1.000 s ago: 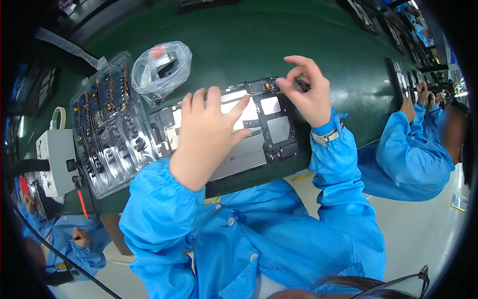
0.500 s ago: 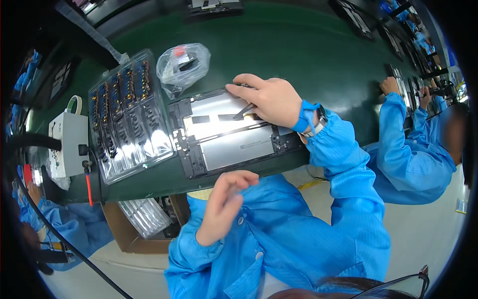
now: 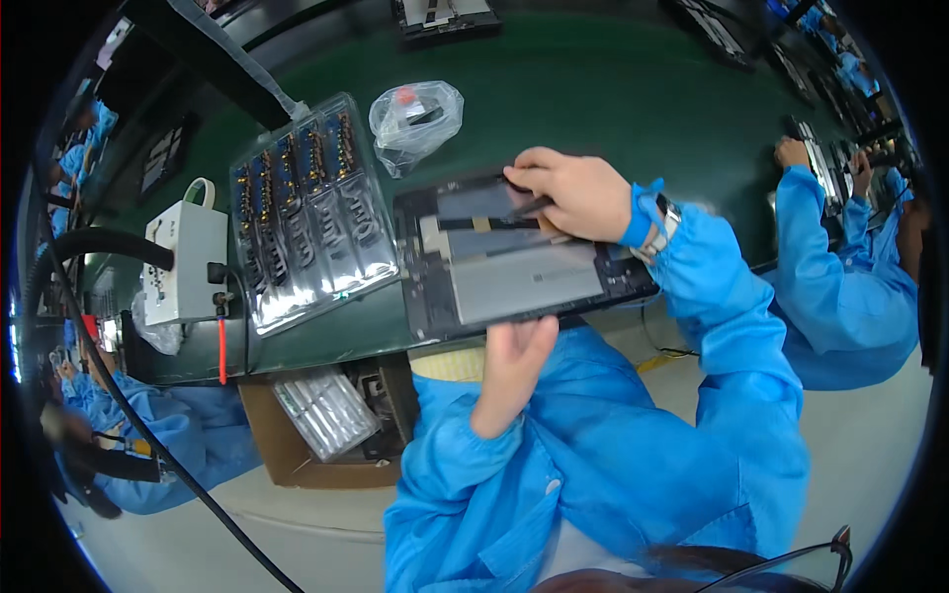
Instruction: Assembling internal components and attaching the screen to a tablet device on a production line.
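Note:
An opened tablet (image 3: pixel 524 282) lies at the table's near edge, its silver battery and black inner frame showing. My right hand (image 3: pixel 583 203) rests over its far right part, wearing a blue wrist strap. Pinched between its fingers is a dark, slim tool, seemingly black tweezers (image 3: pixel 531 209), pointing left across the tablet. At the near long edge, my left hand (image 3: pixel 514 366) has its thumb and finger against the tablet; the other fingers are partly hidden. Motion blur softens the tablet's details.
Left of the tablet is a clear plastic tray (image 3: pixel 311 212) of small parts. Behind lies a clear plastic bag (image 3: pixel 415 124). A white box (image 3: pixel 183 262) with cables stands farther left. Below the table sits a cardboard box (image 3: pixel 287 465). A co-worker (image 3: pixel 840 287) works at right.
My left hand has come up from in front of my body to the tablet's near edge. The tablet has turned slightly. The whole view has shifted, and my right hand still holds the tool.

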A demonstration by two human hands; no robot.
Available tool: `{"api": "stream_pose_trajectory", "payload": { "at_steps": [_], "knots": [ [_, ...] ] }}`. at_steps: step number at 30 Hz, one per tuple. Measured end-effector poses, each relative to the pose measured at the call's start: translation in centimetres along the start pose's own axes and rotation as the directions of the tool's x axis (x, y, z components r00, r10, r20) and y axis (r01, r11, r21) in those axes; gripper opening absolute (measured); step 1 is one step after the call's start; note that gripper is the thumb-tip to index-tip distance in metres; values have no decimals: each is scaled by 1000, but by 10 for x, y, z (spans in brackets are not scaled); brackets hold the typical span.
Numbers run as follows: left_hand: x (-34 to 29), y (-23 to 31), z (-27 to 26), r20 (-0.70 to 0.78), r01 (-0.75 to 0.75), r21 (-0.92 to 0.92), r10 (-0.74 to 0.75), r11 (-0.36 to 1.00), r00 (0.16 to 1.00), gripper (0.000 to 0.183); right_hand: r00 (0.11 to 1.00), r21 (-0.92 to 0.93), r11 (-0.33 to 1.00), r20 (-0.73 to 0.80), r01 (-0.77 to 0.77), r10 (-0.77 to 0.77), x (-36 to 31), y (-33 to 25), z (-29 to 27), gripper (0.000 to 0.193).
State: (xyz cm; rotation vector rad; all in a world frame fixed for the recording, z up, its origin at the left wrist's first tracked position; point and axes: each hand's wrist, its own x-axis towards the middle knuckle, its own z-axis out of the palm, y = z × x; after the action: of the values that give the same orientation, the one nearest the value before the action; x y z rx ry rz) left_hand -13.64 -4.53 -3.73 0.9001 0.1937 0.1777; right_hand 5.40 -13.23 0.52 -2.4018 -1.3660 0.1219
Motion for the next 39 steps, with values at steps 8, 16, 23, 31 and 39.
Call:
{"api": "stream_pose_trajectory", "payload": {
  "at_steps": [8, 16, 23, 31, 39],
  "knots": [
    [39, -7, 48, -126, -273, -69, 263, 959, 957, 35, 963, 83, 992, -245, -97, 114, -3, -15, -23, 46],
    [17, 53, 83, 540, -650, 759, 531, 27, 653, 63, 717, 487, 810, -686, 326, 124, -36, -23, -65, 40],
    [6, 41, 82, 590, -554, 793, 546, -254, 595, 50, 675, 607, 739, -678, 292, 291, -50, -22, -69, 37],
    [22, 6, 63, 361, -398, 593, 210, 700, 908, 45, 873, 211, 974, -487, 81, 33, -27, -36, -72, 43],
    [24, -42, 41, -139, 94, -167, -117, 981, 983, 30, 976, 33, 975, -19, -218, 219, 4, -16, -9, 47]
  ]
}}
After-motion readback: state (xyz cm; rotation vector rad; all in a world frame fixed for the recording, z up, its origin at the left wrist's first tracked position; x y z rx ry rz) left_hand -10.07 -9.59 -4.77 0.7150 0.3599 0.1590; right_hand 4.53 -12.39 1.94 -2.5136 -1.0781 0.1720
